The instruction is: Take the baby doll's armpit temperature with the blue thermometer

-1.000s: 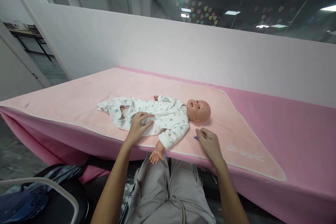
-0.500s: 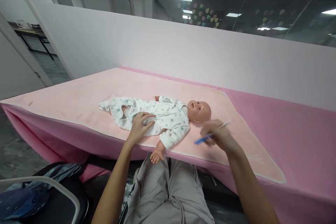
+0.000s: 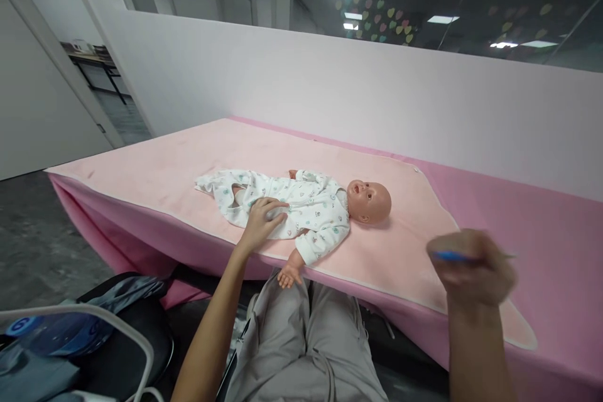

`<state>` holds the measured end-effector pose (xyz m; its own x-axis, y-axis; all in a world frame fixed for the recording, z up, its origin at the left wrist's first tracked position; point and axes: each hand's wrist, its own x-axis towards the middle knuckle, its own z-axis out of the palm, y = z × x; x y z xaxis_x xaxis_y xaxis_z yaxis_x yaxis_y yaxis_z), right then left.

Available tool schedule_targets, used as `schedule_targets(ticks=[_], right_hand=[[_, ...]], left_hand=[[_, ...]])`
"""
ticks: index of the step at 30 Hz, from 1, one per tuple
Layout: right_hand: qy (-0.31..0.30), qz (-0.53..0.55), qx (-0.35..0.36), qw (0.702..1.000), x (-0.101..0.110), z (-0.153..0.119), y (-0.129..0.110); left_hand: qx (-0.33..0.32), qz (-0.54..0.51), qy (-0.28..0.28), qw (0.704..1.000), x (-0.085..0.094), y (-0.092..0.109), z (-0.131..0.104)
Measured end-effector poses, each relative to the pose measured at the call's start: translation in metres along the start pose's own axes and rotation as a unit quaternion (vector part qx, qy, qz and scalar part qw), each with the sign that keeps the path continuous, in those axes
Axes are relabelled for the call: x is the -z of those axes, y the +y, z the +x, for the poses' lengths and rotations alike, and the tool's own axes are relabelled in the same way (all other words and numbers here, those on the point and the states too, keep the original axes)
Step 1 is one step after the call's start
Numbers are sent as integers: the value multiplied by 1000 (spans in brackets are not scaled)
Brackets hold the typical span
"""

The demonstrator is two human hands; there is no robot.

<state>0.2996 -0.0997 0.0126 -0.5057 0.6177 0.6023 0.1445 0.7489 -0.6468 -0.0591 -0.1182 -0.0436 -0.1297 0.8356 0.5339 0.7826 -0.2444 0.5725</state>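
A baby doll [image 3: 369, 202] in a white patterned suit [image 3: 325, 213] lies on its back on a pale pink mat [image 3: 164, 163], head to the right. My left hand [image 3: 264, 220] rests on the lower part of the suit, its fingers apart and holding nothing. Off to the right of the doll's head, my right hand [image 3: 473, 267] is raised over the mat's edge, blurred by motion. Its fingers are closed around a thin blue and white stick [image 3: 450, 256]. The doll's near arm hangs over the table's front edge.
A bright pink cloth [image 3: 541, 232] covers the table under the mat. Behind it stands a white wall [image 3: 353, 88] with glass above. At lower left, a black chair [image 3: 136, 339] holds a blue-capped bottle [image 3: 61, 331] and grey cloth, near a white curved bar [image 3: 117, 323].
My right hand has moved right, away from the doll's head, with the blue stick in it. My left hand stays on the suit. The whole view has shifted slightly.
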Motion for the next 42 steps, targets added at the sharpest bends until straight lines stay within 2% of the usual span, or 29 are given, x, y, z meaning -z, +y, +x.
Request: schedule_targets(ticks=[2, 5, 8, 12, 19, 31, 42], right_hand=[[19, -1, 3, 1000, -7, -3, 4], [31, -33, -11, 999, -30, 0, 14], [28, -139, -53, 988, -48, 7, 27], [-8, -274, -109, 955, -52, 11, 47], [-87, -349, -60, 931, -59, -1, 74], [-122, -420, -87, 895, -78, -9, 68], [-148, -409, -153, 888, -81, -10, 63]], left_hand=[[1, -1, 4, 1000, 0, 0, 0], [2, -3, 10, 1000, 0, -1, 0], [-2, -7, 9, 1000, -1, -2, 0], [-13, -5, 11, 1000, -1, -4, 0], [-11, -5, 10, 1000, 0, -2, 1], [-7, -24, 15, 1000, 0, -2, 1], [-12, -47, 18, 999, 3, -3, -8]])
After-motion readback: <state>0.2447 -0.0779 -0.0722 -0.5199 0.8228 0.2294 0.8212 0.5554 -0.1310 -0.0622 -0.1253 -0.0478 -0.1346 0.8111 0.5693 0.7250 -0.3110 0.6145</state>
